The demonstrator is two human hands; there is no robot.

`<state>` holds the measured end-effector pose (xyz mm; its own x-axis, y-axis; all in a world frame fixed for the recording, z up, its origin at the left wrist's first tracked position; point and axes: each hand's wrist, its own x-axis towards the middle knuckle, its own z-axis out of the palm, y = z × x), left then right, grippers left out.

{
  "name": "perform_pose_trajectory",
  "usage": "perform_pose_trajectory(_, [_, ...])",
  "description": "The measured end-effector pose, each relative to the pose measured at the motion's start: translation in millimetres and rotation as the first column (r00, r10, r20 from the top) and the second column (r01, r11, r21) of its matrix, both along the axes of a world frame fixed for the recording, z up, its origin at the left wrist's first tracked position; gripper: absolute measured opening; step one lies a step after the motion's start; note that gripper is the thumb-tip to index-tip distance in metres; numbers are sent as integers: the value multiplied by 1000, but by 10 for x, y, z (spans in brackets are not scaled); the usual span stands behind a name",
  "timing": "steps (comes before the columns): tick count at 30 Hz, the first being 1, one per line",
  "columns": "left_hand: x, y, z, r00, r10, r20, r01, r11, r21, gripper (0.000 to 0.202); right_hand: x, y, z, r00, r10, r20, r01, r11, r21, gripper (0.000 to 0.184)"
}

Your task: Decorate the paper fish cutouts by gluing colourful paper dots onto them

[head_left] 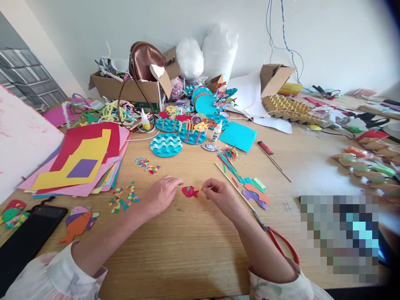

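Observation:
A small red paper fish (pixel 190 191) lies flat on the wooden table between my two hands. My left hand (pixel 162 193) is just left of the fish's head, with its fingers drawn together; whatever they hold, if anything, is too small to make out. To the right of the tail, my right hand (pixel 220 196) is pinched on a tiny yellow paper piece (pixel 200 187). Round paper dots (pixel 123 199) in many colours are scattered beyond my left forearm. Small cut paper bits (pixel 148 165) form another pile farther back.
Coloured paper sheets (pixel 79 158) are stacked at left, near a black phone (pixel 34 233) and paper fish (pixel 78 223). Red-handled scissors (pixel 283 241) and a thin stick (pixel 234 187) lie right. Glue bottles (pixel 216 132) and blue wave-patterned crafts (pixel 166 145) stand behind.

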<state>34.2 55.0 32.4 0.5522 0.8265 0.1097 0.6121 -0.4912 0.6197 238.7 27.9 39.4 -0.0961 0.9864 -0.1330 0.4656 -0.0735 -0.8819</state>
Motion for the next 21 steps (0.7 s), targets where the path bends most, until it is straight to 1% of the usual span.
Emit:
perform_pose_trajectory(1, [-11,-8,-59,997,-52,-50,56,995,86,35,33,-7,-33,999,-15,49,15,1000,3,12])
perform_pose_trajectory(2, [-22,-17,-116,990,-97,-98,110,984,142,41,53,-14,-62,995,-22,96,21,1000,13,13])
perform_pose_trajectory(4, [-45,-33,-206,975,-132,-179,169,964,206,48,60,-21,-102,987,-24,157,19,999,33,13])
perform_pose_trajectory(6, [-69,-46,-252,964,-140,-224,194,951,242,50,34,-13,-129,984,-14,177,6,999,46,13])
perform_pose_trajectory(11, [-136,-116,-239,939,-197,-282,283,908,308,43,-15,43,-166,980,51,194,-64,996,60,13])
perform_pose_trajectory(14, [-163,-192,-209,925,-212,-315,312,897,313,42,0,30,-131,978,-6,210,-20,992,123,12])
perform_pose_trajectory(16, [-162,-237,-173,939,-210,-272,290,909,300,40,-12,-13,-78,984,-25,178,2,992,128,12])
perform_pose_trajectory(18, [-141,-264,-114,971,-173,-163,209,947,245,35,-60,-72,-19,996,-4,93,-2,998,63,12])
perform_pose_trajectory(19, [-124,-269,-76,988,-126,-85,140,973,184,31,-97,-101,6,999,2,36,-3,1000,21,12])
perform_pose_trajectory(20, [-102,-268,-35,998,-60,-1,60,994,93,26,-140,-128,25,1000,-1,-21,1,1000,-16,12])
perform_pose_trajectory(21, [-77,-262,6,996,18,83,-16,1000,-22,20,-184,-150,38,997,-10,-72,7,999,-42,13])
